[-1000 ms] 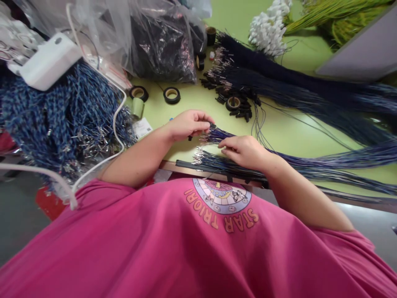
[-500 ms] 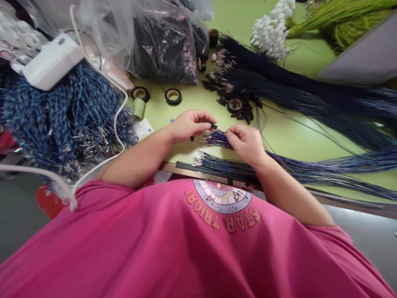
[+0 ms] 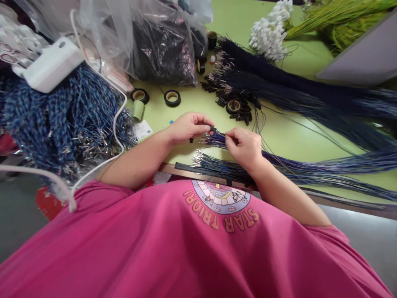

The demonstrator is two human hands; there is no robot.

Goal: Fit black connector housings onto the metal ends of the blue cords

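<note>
left hand: fingers pinched on black connector | right hand: gone from loosely curled over wire bundle to pinching thin wire beside connector, above surface | pieces seem lined up

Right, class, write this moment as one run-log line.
left hand: pinching black plug | right hand: pinching wire | wire in plug: can't tell | nearby: wire bundles

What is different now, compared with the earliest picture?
The right hand has moved slightly forward, away from the body, and now pinches a thin wire near the black connector. The left hand still holds that connector; the tape rolls stayed.
</note>
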